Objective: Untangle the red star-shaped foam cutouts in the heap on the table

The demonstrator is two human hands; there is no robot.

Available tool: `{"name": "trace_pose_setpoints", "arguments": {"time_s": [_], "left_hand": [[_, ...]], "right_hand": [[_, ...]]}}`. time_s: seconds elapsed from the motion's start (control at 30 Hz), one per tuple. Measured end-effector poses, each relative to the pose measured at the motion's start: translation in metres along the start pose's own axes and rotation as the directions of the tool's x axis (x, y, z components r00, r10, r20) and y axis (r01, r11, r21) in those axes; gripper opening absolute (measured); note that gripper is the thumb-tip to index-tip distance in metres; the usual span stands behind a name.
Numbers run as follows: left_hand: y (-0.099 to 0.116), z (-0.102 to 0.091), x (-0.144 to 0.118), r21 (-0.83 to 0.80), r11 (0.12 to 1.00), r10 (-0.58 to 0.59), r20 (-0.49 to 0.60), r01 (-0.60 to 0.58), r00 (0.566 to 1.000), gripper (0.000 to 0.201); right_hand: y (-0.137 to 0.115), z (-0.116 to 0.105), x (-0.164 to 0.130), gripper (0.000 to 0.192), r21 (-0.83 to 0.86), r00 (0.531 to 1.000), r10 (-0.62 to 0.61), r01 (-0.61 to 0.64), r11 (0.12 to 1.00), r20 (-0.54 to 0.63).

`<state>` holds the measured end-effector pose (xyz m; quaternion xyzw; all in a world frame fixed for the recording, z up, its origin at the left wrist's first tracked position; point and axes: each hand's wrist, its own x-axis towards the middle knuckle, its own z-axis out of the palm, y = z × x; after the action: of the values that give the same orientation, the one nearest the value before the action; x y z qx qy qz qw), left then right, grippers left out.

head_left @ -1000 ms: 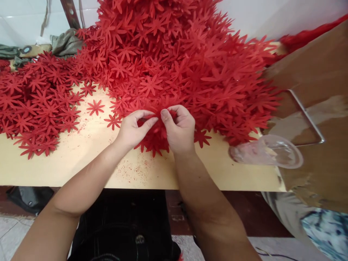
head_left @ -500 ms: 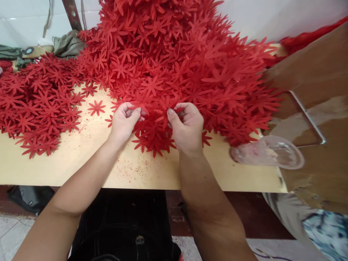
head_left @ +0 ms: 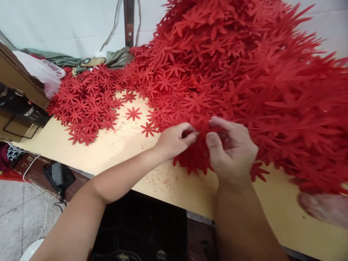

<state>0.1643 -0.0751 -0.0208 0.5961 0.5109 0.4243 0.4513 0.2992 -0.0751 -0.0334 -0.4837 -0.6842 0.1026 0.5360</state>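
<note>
Before a large heap of red flower-shaped cutouts [head_left: 197, 101], my left hand [head_left: 176, 141] has its thumb and forefinger pinched together. A red flower cutout [head_left: 201, 127] appears at those fingertips, though its outline merges with the heap behind. Just to the right, my right hand [head_left: 233, 150] is slightly blurred, its thumb and fingers apart around a gap through which red shows. Nothing held can be made out in it. Under and between the hands, more red cutouts lie on the pale tabletop [head_left: 114, 156].
A smaller pile of red cutouts [head_left: 87, 105] lies to the left, with single flowers [head_left: 133, 113] beside it. At the left edge are a black bottle [head_left: 25, 108], a cardboard box [head_left: 24, 72] and a white plastic bag [head_left: 45, 72]. A clear plastic cup [head_left: 323, 206] lies at the right.
The view has turned left, bringing the bottle and bag into sight. My hands have come closer together, and the right thumb and fingers have parted.
</note>
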Motion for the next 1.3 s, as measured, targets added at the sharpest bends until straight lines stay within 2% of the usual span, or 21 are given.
{"name": "trace_pose_setpoints", "arguments": {"time_s": [0.07,0.1,0.17,0.23,0.33,0.4,0.5,0.57,0.63,0.73,0.83,0.93,1.03,1.1,1.2,1.3], "left_hand": [[0.0,0.003,-0.002,0.105,0.994,0.032,0.034,-0.035,0.999,0.009],[0.001,0.003,-0.002,0.139,0.989,0.051,0.051,-0.057,0.997,0.008],[0.0,-0.003,0.0,0.165,0.981,0.093,0.065,-0.103,0.994,0.01],[0.0,-0.02,0.008,0.178,0.974,0.137,0.038,-0.141,0.99,0.019],[0.0,-0.065,0.028,0.347,0.93,0.186,-0.152,-0.124,0.971,0.026],[-0.002,-0.1,0.046,0.563,0.825,0.221,-0.259,-0.039,0.94,0.031],[-0.009,-0.14,0.069,0.764,0.625,0.162,-0.33,0.162,0.93,0.045],[-0.017,-0.153,0.081,0.823,0.498,0.092,-0.363,0.273,0.927,0.051],[-0.027,-0.159,0.088,0.855,0.402,0.014,-0.365,0.329,0.931,0.05],[-0.038,-0.163,0.092,0.877,0.361,-0.019,-0.335,0.318,0.942,0.04],[-0.04,-0.171,0.09,0.89,0.362,0.019,-0.305,0.278,0.952,0.038],[-0.031,-0.179,0.085,0.889,0.371,0.052,-0.309,0.269,0.95,0.038],[-0.011,-0.176,0.08,0.854,0.455,0.128,-0.343,0.252,0.93,0.035],[0.003,-0.163,0.075,0.801,0.571,0.2,-0.349,0.18,0.915,0.032],[0.018,-0.127,0.063,0.673,0.739,0.243,-0.315,0.035,0.918,0.037],[0.022,-0.079,0.048,0.421,0.906,0.172,-0.304,-0.03,0.937,0.04]], "right_hand": [[-0.003,0.001,-0.002,0.024,0.044,0.996,-0.076,0.074,0.996,0.055],[-0.002,0.002,-0.002,0.019,0.053,0.996,-0.081,0.078,0.996,0.041],[0.006,0.003,-0.002,0.017,0.014,0.999,-0.012,0.013,1.0,-0.044],[0.019,0.004,0.0,0.019,-0.027,0.987,0.029,-0.033,0.999,-0.156],[0.029,0.005,0.003,0.027,-0.128,0.961,-0.091,0.059,0.99,-0.262],[0.025,0.005,0.004,0.027,-0.208,0.945,-0.181,0.126,0.97,-0.271],[0.012,0.006,0.005,0.02,-0.244,0.943,-0.227,0.167,0.955,-0.244],[0.005,0.007,0.005,0.016,-0.232,0.944,-0.246,0.195,0.953,-0.218],[0.004,0.007,0.005,0.013,-0.225,0.95,-0.241,0.195,0.955,-0.2],[0.005,0.007,0.007,0.011,-0.212,0.958,-0.188,0.142,0.967,-0.217],[0.006,0.007,0.008,0.011,-0.185,0.949,-0.17,0.124,0.975,-0.264],[0.006,0.007,0.009,0.011,-0.178,0.946,-0.181,0.135,0.975,-0.27],[0.009,0.009,0.008,0.012,-0.183,0.94,-0.21,0.165,0.969,-0.268],[0.012,0.011,0.007,0.017,-0.172,0.944,-0.211,0.171,0.97,-0.253],[0.009,0.012,0.005,0.025,-0.118,0.962,-0.149,0.125,0.985,-0.228],[-0.006,0.008,0.004,0.033,-0.054,0.977,-0.02,0.009,0.999,-0.211]]}}
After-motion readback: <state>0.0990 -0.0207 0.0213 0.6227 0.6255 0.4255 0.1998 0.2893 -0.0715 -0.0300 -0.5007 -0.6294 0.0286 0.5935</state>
